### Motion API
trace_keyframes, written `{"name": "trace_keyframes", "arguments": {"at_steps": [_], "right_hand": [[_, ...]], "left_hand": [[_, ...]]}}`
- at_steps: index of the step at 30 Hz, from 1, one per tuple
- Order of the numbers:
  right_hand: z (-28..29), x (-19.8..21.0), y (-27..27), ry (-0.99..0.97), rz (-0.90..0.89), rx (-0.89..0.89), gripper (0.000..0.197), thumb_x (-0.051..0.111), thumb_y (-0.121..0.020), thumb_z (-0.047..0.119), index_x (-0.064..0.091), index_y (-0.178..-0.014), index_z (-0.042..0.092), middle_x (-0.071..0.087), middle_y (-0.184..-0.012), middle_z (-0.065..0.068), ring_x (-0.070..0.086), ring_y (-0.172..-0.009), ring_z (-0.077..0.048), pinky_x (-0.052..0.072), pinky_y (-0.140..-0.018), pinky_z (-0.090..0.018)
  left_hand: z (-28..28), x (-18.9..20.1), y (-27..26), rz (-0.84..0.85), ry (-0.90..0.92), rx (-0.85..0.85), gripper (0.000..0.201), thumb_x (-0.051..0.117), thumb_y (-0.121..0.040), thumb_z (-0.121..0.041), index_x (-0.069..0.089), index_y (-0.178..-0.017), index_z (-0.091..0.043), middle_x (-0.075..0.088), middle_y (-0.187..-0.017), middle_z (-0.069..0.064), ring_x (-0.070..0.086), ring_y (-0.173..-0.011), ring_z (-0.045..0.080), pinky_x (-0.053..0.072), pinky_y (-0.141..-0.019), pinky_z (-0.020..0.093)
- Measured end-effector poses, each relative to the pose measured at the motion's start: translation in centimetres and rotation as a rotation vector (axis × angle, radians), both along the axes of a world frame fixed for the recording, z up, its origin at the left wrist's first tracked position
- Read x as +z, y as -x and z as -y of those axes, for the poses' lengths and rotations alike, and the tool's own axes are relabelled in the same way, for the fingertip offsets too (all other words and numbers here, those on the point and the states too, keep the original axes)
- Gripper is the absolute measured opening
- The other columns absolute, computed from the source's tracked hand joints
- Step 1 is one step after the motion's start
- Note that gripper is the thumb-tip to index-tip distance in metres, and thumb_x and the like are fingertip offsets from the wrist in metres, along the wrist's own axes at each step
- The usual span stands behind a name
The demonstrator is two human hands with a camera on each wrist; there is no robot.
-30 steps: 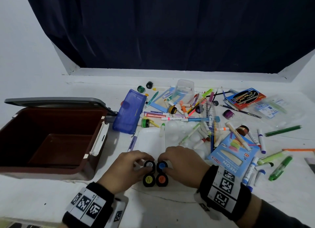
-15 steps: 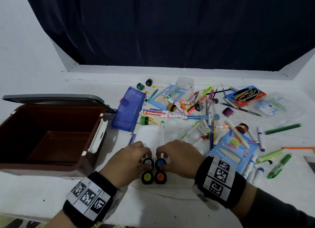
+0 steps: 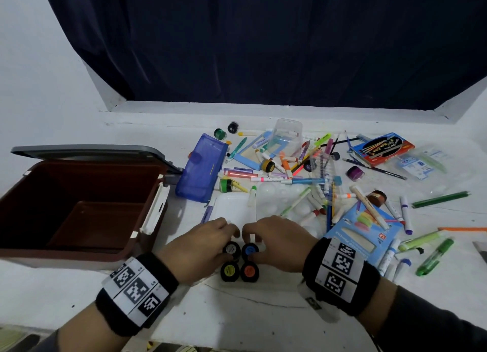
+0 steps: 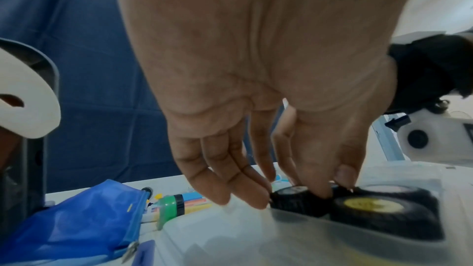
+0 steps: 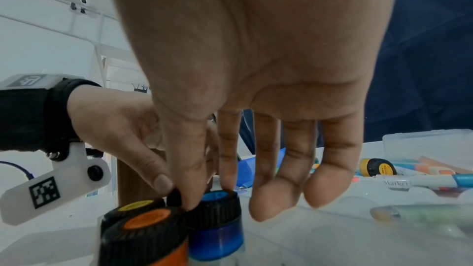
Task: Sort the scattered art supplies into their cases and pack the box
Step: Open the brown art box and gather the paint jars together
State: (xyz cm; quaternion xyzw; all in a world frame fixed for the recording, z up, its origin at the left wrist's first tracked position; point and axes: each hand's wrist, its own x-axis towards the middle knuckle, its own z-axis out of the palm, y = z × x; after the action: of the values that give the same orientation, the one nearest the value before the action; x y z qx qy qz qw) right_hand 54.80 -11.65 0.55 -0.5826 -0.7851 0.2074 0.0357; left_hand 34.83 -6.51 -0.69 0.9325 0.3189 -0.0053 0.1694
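Four black-capped paint jars sit together in a clear tray [image 4: 294, 217] near the table's front edge. The left hand [image 3: 200, 243] pinches the white-dot jar [image 3: 231, 249]; the right hand [image 3: 279, 241] pinches the blue-dot jar [image 3: 249, 250]. Scattered markers [image 3: 297, 183] lie beyond; the open brown box [image 3: 87, 209] stands left.

We note ribbed matt black plastic caps [image 5: 143, 238] on small paint jars; translucent glossy blue plastic pencil case [image 3: 201, 172]; smooth brown plastic box [image 3: 79, 207].
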Motion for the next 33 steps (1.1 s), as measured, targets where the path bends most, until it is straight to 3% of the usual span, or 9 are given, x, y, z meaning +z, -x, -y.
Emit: {"name": "trace_keyframes", "arguments": {"at_steps": [5, 10, 15, 17, 21, 24, 27, 30, 33], "right_hand": [[0.1, 0.5, -0.4, 0.034, -0.015, 0.059, 0.029, 0.064, -0.09, 0.032, 0.062, -0.119, 0.026, 0.064, -0.109, 0.0, 0.057, -0.1, -0.02, 0.048, -0.084, -0.039], [0.0, 0.5, -0.6, 0.022, 0.0, 0.063, 0.025, 0.065, -0.089, 0.032, 0.063, -0.113, 0.025, 0.063, -0.108, -0.001, 0.056, -0.099, -0.02, 0.048, -0.083, -0.039], [-0.1, 0.3, -0.6, 0.001, 0.014, 0.067, 0.028, 0.064, -0.09, 0.04, 0.061, -0.114, 0.026, 0.063, -0.109, 0.0, 0.055, -0.099, -0.02, 0.047, -0.084, -0.038], [-0.2, 0.6, -0.8, 0.011, -0.001, 0.069, 0.033, 0.065, -0.089, 0.046, 0.061, -0.116, 0.027, 0.064, -0.109, 0.002, 0.055, -0.099, -0.017, 0.049, -0.084, -0.039], [-1.1, 2.4, -2.1, -0.101, -0.03, 0.022, 0.031, 0.06, -0.09, 0.053, 0.062, -0.112, 0.031, 0.065, -0.101, 0.01, 0.053, -0.083, -0.007, 0.049, -0.078, -0.033], [-2.9, 3.8, -4.1, -0.267, -0.146, -0.086, 0.014, 0.063, -0.091, 0.043, 0.064, -0.099, 0.031, 0.064, -0.085, 0.014, 0.053, -0.07, -0.001, 0.05, -0.072, -0.029], [-5.8, 4.3, -6.3, -0.396, -0.24, -0.17, 0.006, 0.066, -0.088, 0.029, 0.065, -0.094, 0.028, 0.06, -0.076, 0.014, 0.056, -0.067, -0.006, 0.049, -0.067, -0.029], [-9.4, 4.2, -8.2, -0.41, -0.223, -0.224, 0.01, 0.061, -0.087, 0.022, 0.065, -0.097, 0.022, 0.06, -0.076, 0.009, 0.055, -0.068, -0.011, 0.045, -0.062, -0.03], [-12.8, 3.4, -9.4, -0.327, -0.057, -0.219, 0.024, 0.059, -0.091, 0.033, 0.062, -0.113, 0.024, 0.065, -0.098, 0.005, 0.055, -0.083, -0.012, 0.045, -0.072, -0.029]], "left_hand": [[-0.4, 0.3, 0.8, 0.055, -0.021, -0.053, 0.035, 0.068, -0.091, -0.032, 0.062, -0.125, -0.026, 0.055, -0.113, -0.008, 0.058, -0.105, 0.015, 0.047, -0.091, 0.031], [-0.3, 0.3, 0.1, 0.038, -0.052, 0.008, 0.032, 0.067, -0.092, -0.038, 0.062, -0.12, -0.023, 0.055, -0.111, -0.006, 0.054, -0.104, 0.014, 0.04, -0.089, 0.026], [-1.2, 0.8, -0.2, 0.012, 0.033, 0.054, 0.032, 0.078, -0.081, -0.043, 0.068, -0.105, -0.025, 0.06, -0.095, -0.011, 0.057, -0.089, 0.009, 0.048, -0.084, 0.031], [-1.4, 1.3, -0.2, 0.021, 0.131, 0.093, 0.041, 0.081, -0.073, -0.052, 0.07, -0.106, -0.029, 0.063, -0.093, -0.012, 0.059, -0.085, 0.005, 0.051, -0.077, 0.026], [-2.2, 1.7, -1.1, 0.194, 0.143, 0.216, 0.04, 0.079, -0.074, -0.056, 0.068, -0.105, -0.034, 0.065, -0.091, -0.013, 0.063, -0.079, 0.004, 0.053, -0.071, 0.023], [-3.7, 1.8, -2.3, 0.37, 0.081, 0.316, 0.034, 0.079, -0.079, -0.045, 0.064, -0.108, -0.035, 0.062, -0.093, -0.014, 0.06, -0.083, 0.003, 0.051, -0.074, 0.022], [-6.1, 2.0, -4.0, 0.511, 0.007, 0.404, 0.033, 0.079, -0.081, -0.031, 0.062, -0.11, -0.032, 0.062, -0.096, -0.009, 0.059, -0.087, 0.007, 0.05, -0.078, 0.023], [-9.2, 1.4, -5.7, 0.405, -0.066, 0.487, 0.032, 0.077, -0.08, -0.028, 0.061, -0.108, -0.028, 0.059, -0.099, -0.003, 0.059, -0.091, 0.017, 0.051, -0.081, 0.033], [-12.3, -0.2, -6.5, 0.169, -0.07, 0.497, 0.032, 0.077, -0.08, -0.03, 0.062, -0.108, -0.024, 0.059, -0.105, 0.002, 0.061, -0.099, 0.022, 0.05, -0.088, 0.032]]}}
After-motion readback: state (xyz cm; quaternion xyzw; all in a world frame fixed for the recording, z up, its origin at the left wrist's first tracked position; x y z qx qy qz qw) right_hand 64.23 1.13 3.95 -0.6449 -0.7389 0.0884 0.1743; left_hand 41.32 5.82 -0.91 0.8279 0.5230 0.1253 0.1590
